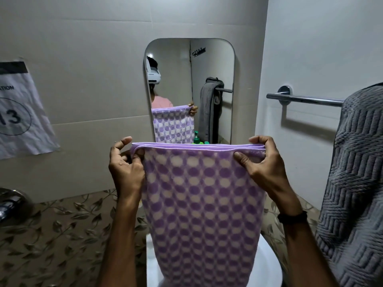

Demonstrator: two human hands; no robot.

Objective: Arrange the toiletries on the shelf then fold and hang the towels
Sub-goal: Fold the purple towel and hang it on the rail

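Wristband (292, 216): dark band on the right wrist, at about 4 o'clock.
Left hand (126, 168): at 8 o'clock from the frame's middle, clenched on the upper left corner of the purple towel (203, 204), with the thumb on the front face and the fingers curled behind the folded edge.
Right hand (263, 162): at 4 o'clock, grasping the upper right corner of the same towel, thumb in front, fingers hooked over the top edge.
Purple towel: held up in the air between the two hands, top edge level and showing several folded layers. It hangs straight down from the middle to 6 o'clock, purple with white dots under a plain lilac band.
White fixture (267, 266): ceramic, at 6 o'clock behind the towel's lower part; its kind is not clear.
Grey towel (356, 183): zigzag-ribbed, draped over the right part of the towel bar (304, 99), from 3 to 4 o'clock, apart from the purple towel.
Towel bar: chrome, on the right wall at 2 o'clock, its left part bare.
Tap (8, 204): chrome, at 8 o'clock, cut by the left edge.
Green pump bottle (196, 138): only its top shows just above the purple towel's upper edge, at the foot of the mirror (189, 65).
Mirror: rounded, at 12 o'clock, reflecting the person with the towel, the grey towel and a row of hooks.
Paper sign (18, 112): crumpled, on the wall tiles at 9 o'clock.
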